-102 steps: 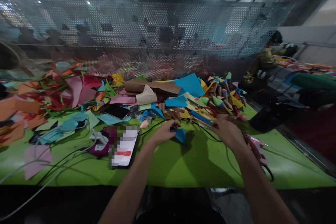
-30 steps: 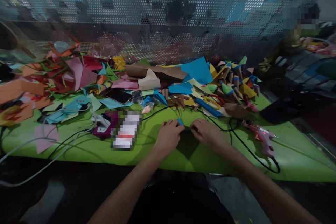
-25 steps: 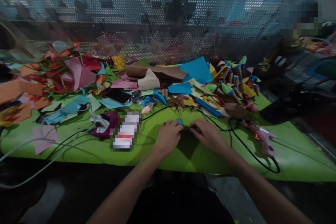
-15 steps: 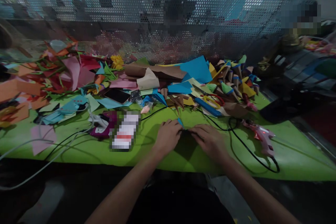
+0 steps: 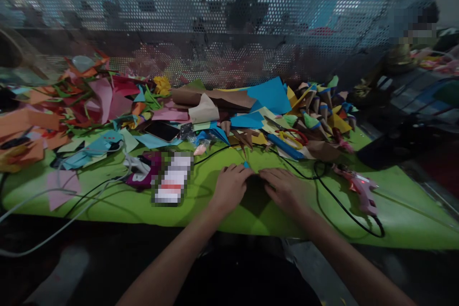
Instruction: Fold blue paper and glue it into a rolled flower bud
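My left hand [image 5: 231,184] is closed low over the green table, its fingertips around a small piece of blue paper [image 5: 246,165]. Only a bit of the blue shows above the fingers; the rest is hidden. Just to the right, my right hand [image 5: 285,189] has its fingers bent and pressed together, pointing at the left fingertips. A dark narrow bit seems to lie between the two hands, too small to name. What the right fingers hold, if anything, is hidden. A phone [image 5: 172,179] with a lit, blurred screen lies left of my left hand.
A pink glue gun [image 5: 363,191] with a black cable rests on the green table [image 5: 215,215] at right. Behind are scissors [image 5: 290,139], a blue cutter [image 5: 285,147], brown paper cones [image 5: 324,112] and heaped coloured paper [image 5: 107,98]. A purple power strip [image 5: 145,172] with cables is at left.
Less of the blue paper shows above my left fingers. My right hand's fingertips have shifted slightly. The view has moved a little.
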### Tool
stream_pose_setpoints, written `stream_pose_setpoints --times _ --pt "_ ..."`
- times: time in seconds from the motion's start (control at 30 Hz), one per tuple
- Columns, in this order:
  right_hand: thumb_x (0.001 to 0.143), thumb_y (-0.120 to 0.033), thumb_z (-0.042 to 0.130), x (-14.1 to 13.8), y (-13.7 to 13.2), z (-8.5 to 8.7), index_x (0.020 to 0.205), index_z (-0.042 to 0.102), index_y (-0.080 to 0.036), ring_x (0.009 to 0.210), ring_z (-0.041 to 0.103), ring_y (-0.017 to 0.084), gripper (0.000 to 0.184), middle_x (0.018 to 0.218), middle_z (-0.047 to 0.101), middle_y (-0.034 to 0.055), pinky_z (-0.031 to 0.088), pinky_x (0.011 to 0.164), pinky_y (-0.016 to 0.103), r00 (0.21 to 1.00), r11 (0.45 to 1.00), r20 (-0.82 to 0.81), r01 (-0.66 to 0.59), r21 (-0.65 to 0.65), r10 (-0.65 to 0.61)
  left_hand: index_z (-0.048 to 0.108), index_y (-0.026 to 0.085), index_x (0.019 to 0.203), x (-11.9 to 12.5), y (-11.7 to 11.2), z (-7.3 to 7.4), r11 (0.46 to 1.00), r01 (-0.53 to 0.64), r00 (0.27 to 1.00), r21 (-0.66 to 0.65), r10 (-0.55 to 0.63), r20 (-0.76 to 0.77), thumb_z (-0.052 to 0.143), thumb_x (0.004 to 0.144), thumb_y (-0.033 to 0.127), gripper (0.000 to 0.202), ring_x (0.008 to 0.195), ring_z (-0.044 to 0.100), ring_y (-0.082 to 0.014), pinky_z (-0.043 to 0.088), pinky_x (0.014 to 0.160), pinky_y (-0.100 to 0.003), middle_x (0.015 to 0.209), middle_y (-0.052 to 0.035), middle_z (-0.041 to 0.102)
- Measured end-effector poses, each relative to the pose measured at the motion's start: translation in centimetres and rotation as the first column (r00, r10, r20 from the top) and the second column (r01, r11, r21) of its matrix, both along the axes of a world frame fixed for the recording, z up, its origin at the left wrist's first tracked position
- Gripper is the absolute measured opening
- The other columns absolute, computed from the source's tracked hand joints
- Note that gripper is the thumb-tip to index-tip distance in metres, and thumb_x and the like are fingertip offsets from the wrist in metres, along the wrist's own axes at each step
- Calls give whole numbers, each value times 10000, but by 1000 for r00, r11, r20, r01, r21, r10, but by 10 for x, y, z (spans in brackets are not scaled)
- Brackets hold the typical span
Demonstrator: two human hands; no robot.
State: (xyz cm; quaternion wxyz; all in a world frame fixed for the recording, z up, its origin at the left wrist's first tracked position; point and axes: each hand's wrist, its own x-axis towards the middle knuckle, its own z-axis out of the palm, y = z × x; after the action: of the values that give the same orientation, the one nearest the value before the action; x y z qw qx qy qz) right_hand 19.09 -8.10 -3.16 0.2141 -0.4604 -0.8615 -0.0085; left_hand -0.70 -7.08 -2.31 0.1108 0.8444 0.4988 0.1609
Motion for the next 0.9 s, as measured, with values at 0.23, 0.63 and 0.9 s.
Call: stream_pose_setpoints --times 0.23,0.63,0.9 --pt "849 -80 537 -1 2 1 1023 661 -198 933 646 244 244 1024 742 73 426 826 368 999 999 40 9 -42 -7 676 288 1048 1 -1 1 1000 14 996 15 -13 -84 514 940 182 222 970 574 -217 429 845 -359 1024 -12 681" --pt "865 -152 587 0 9 0 907 650 -201 894 588 227 91 932 675 60 411 792 346 999 990 -4 48 -135 -49 672 275 1016 2 -3 3 999 26 991 30 -22 -134 492 958 206 202 976 576 -222 442 826 -361 1013 -27 661" --pt "839 -139 575 4 13 -7 867 620 -193 845 564 244 75 869 628 70 415 754 363 997 988 65 47 -150 -38 658 294 1062 4 -5 0 999 31 987 31 -26 -157 460 975 216 231 1009 566 -221 456 828 -368 1055 -26 647"
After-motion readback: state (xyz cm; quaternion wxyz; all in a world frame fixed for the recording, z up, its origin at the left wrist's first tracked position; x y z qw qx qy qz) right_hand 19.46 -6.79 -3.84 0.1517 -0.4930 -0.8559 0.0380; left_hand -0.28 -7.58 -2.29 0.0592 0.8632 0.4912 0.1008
